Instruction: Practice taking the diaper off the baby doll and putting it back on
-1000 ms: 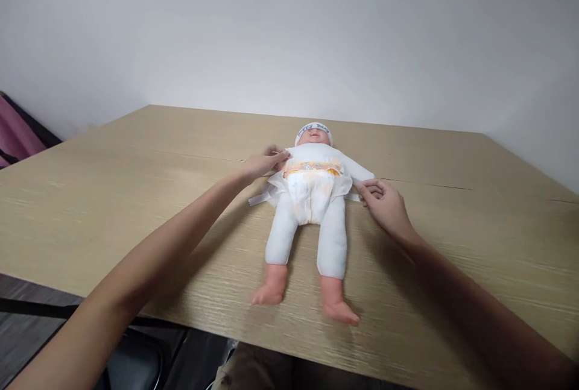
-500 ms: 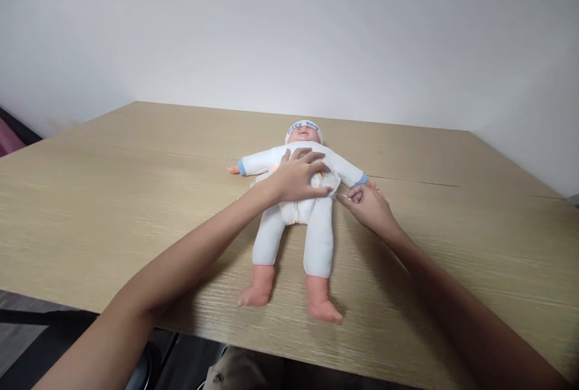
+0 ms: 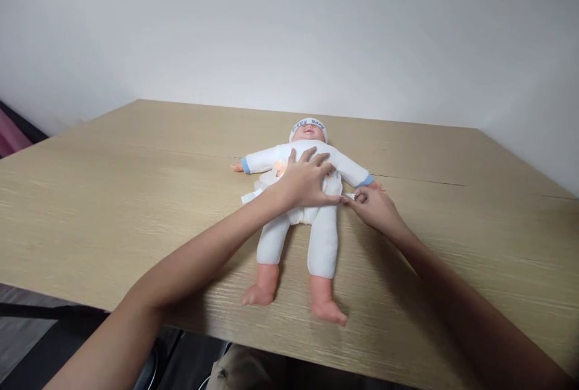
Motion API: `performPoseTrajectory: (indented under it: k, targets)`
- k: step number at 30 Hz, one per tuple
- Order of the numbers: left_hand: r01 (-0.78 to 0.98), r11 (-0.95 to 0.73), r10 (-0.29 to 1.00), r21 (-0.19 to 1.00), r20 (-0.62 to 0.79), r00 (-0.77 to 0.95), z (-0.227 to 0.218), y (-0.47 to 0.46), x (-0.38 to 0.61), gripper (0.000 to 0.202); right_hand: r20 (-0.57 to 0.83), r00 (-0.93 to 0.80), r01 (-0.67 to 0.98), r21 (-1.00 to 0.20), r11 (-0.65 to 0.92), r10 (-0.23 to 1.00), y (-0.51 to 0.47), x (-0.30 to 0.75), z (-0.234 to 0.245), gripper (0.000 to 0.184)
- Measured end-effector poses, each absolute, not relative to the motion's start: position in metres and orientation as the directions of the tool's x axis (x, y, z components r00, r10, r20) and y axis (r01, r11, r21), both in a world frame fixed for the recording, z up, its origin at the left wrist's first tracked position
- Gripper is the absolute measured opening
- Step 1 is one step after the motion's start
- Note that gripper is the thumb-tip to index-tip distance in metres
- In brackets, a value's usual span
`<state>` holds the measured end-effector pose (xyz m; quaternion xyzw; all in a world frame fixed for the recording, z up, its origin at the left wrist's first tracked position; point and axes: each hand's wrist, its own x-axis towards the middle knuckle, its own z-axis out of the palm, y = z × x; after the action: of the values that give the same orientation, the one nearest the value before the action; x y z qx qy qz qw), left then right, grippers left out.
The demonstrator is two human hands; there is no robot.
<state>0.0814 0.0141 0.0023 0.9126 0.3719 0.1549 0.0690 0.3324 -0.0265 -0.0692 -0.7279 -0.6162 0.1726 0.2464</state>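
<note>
A baby doll [image 3: 323, 245] in a white suit with blue cuffs and a lettered headband lies on its back, feet towards me. Around its hips is a white diaper [image 3: 307, 216], partly covered by my arm. My left hand [image 3: 308, 180] rests with spread fingers on the doll's belly, its thumb reaching to the diaper's edge on the right. Beside that hip, my right hand [image 3: 373, 204] pinches a white diaper tab [image 3: 350, 196] between thumb and finger. Another white tab [image 3: 249, 197] sticks out past the doll's opposite hip.
The doll lies on a light wooden table [image 3: 136, 215] with a seam across it. Behind stands a white wall [image 3: 289, 34]. A pink item [image 3: 11, 134] shows at the far left, and a dark chair [image 3: 58, 342] is below the table's front edge.
My left hand has slid slightly right, its thumb now close to the right hand's pinch. The tab at the left hip shows more. The whole view has shifted a little.
</note>
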Motion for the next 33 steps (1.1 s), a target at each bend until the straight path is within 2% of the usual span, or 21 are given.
performPoseTrajectory:
  k: [4,7,11,16,20,23,26,29,33]
  targets:
    - [0.664,-0.714,0.700,0.221,0.232,0.676,-0.003,0.012,0.084,0.083,0.049,0.046,0.664,-0.748,0.006,0.998,-0.032,0.343,-0.060,0.058]
    - [0.655,-0.723,0.691,0.221,0.234,0.684,-0.005,0.012,0.083,0.081,0.068,0.005,0.486,-0.872,0.057,0.998,-0.032,0.346,-0.047,0.057]
    - [0.645,-0.732,0.682,0.221,0.220,0.698,-0.004,0.012,0.084,0.082,0.133,-0.037,0.400,-0.906,0.137,0.990,-0.016,0.324,-0.031,0.050]
    - [0.648,-0.708,0.706,0.283,0.245,0.664,-0.005,0.012,0.085,0.110,0.195,-0.109,0.434,-0.873,0.223,0.975,0.010,0.283,-0.029,0.048]
    - [0.638,-0.693,0.718,0.337,0.233,0.656,-0.007,0.014,0.086,0.120,0.266,-0.030,0.470,-0.847,0.248,0.964,0.000,0.271,-0.039,0.038]
    - [0.617,-0.692,0.715,0.373,0.238,0.658,-0.009,0.014,0.085,0.121,0.465,0.016,0.534,-0.752,0.386,0.885,-0.023,0.271,-0.048,0.025]
    - [0.574,-0.704,0.697,0.417,0.251,0.672,-0.008,0.016,0.082,0.120,0.632,-0.108,0.598,-0.576,0.558,0.768,-0.042,0.271,-0.055,0.032]
    - [0.471,-0.728,0.650,0.499,0.280,0.707,-0.003,0.018,0.073,0.111,0.646,-0.252,0.601,-0.479,0.640,0.721,-0.049,0.272,-0.060,0.046]
    - [0.255,-0.673,0.659,0.694,0.407,0.633,-0.006,0.020,0.042,0.064,0.624,-0.338,0.577,-0.454,0.679,0.704,-0.049,0.275,-0.062,0.055]
